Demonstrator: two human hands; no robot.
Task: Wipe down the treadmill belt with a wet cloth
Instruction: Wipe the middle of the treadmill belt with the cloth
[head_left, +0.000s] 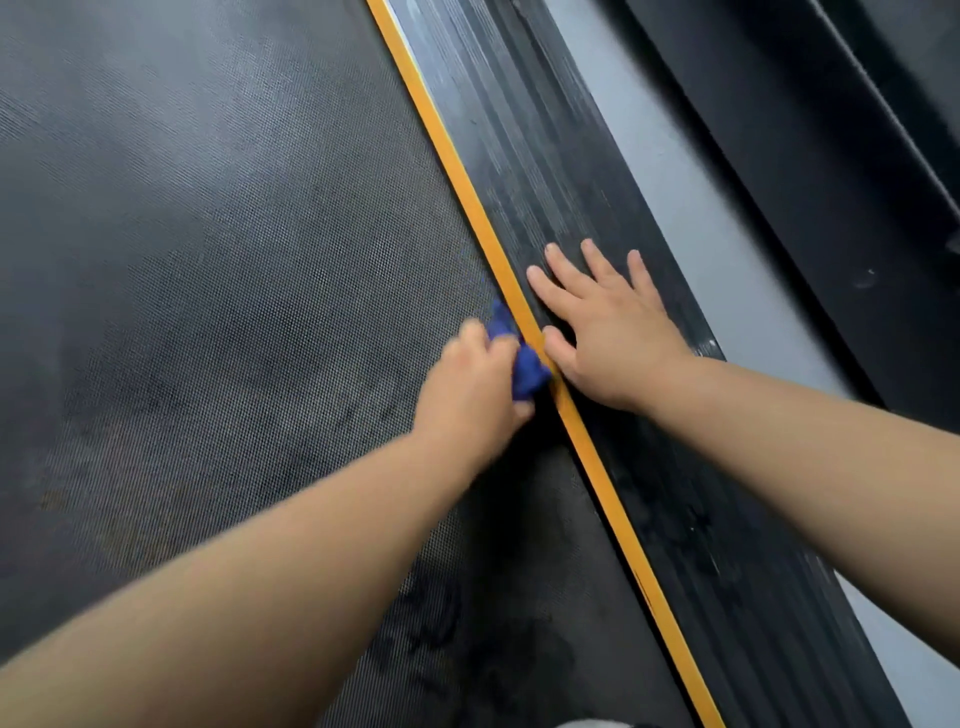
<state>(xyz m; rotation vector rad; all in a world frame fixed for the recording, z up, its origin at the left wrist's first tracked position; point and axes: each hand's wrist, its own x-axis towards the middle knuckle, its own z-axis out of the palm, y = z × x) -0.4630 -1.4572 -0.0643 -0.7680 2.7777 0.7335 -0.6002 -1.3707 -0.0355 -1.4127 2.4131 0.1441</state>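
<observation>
The dark textured treadmill belt (218, 270) fills the left and middle of the view. My left hand (475, 387) grips a bunched blue cloth (524, 364) and holds it on the belt's right edge, against the yellow stripe (467, 197). Most of the cloth is hidden under that hand. My right hand (605, 330) lies flat with spread fingers on the black ribbed side rail (540, 130), just right of the stripe.
Beyond the side rail runs a strip of grey floor (691, 208), then a black frame part (831, 156) at the upper right. The belt has dull smudged patches toward the bottom of the view.
</observation>
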